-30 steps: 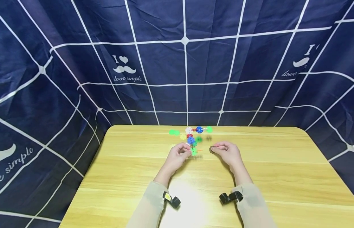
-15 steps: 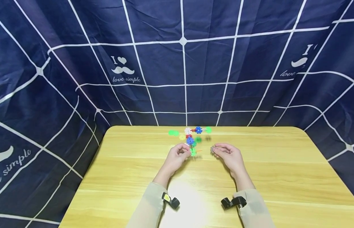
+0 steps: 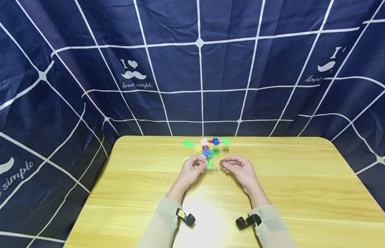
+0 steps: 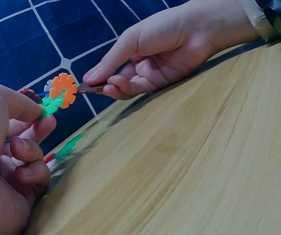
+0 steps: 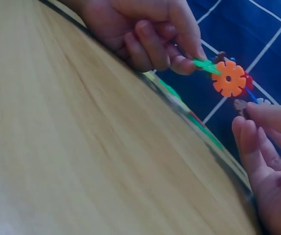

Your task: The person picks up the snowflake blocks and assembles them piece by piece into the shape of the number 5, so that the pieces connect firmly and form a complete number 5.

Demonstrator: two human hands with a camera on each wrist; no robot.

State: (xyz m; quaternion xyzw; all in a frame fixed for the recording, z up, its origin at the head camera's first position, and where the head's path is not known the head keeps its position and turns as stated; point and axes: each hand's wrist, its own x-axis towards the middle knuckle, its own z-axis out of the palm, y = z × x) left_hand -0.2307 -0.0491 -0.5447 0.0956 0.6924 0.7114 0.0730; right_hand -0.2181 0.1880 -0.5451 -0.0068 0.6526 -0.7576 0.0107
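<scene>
Midway between left hand (image 3: 191, 169) and right hand (image 3: 242, 171), one orange disc (image 5: 235, 85) juts from one green disc (image 3: 209, 165) the left pinches; the right pinches one brown disc (image 3: 222, 163) nearby.

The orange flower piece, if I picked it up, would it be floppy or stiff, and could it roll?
Probably stiff: the orange flower piece sticks out flat from the green piece without sagging. Likely light, since it looks thin edge-on in the head view. It might roll bumpily if loose, because its round rim has notches.
</scene>
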